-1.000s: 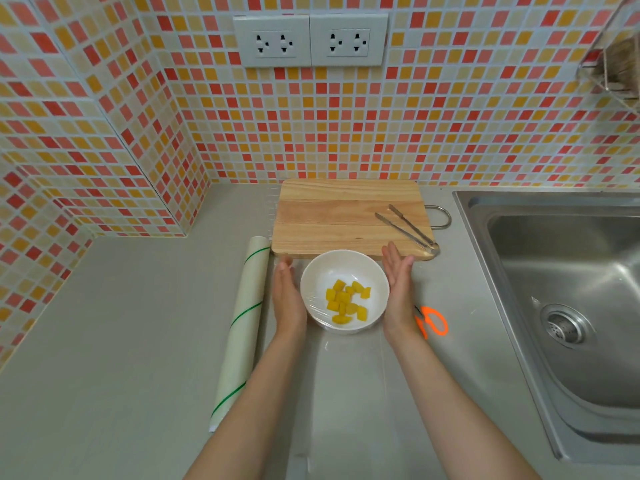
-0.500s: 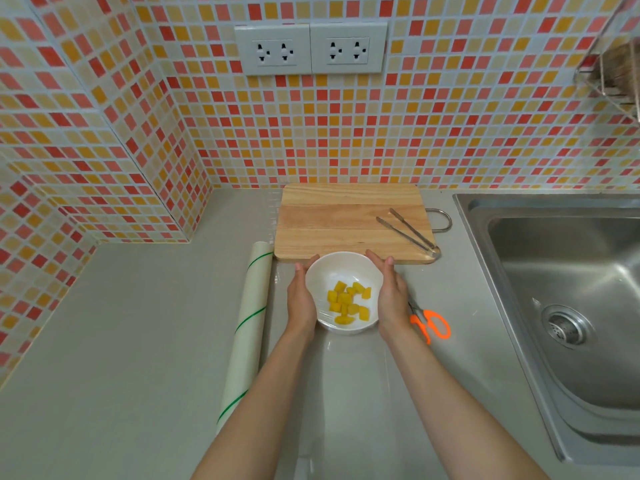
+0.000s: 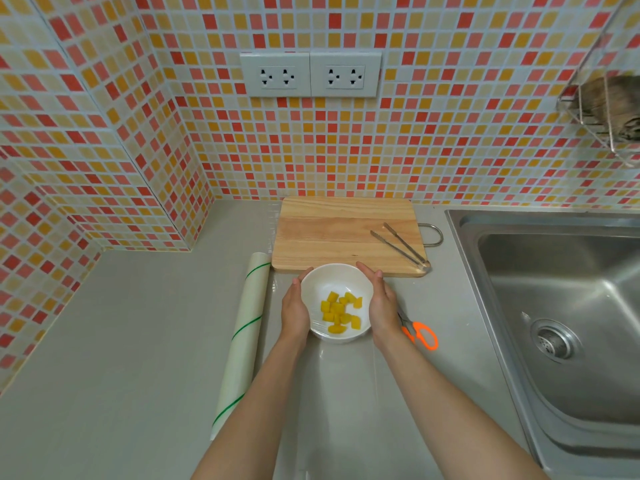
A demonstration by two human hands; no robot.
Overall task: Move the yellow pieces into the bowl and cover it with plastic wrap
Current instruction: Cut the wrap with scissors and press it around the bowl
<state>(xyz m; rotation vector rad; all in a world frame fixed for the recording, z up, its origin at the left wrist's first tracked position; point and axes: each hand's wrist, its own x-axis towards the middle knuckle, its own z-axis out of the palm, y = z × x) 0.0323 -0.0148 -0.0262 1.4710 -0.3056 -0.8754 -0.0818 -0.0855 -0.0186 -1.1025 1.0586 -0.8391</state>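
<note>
A white bowl [image 3: 334, 278] stands on the grey counter just in front of the wooden cutting board [image 3: 332, 230]. Several yellow pieces [image 3: 341, 311] lie inside it. A clear film of plastic wrap stretches over the bowl, and a loose sheet of it trails toward me on the counter [image 3: 339, 393]. My left hand [image 3: 294, 310] presses against the bowl's left side. My right hand [image 3: 382, 303] cups its right side. The plastic wrap roll [image 3: 242, 341], pale with green stripes, lies to the left of my left arm.
Metal tongs [image 3: 401, 249] rest on the board's right part. Orange-handled scissors [image 3: 420, 336] lie right of my right wrist. A steel sink [image 3: 568, 306] fills the right side. Tiled walls close the back and left, with sockets [image 3: 310, 75] above.
Both hands moved inward from beside the bowl and now cup its sides, pressing the wrap down. The bowl has stayed in place.
</note>
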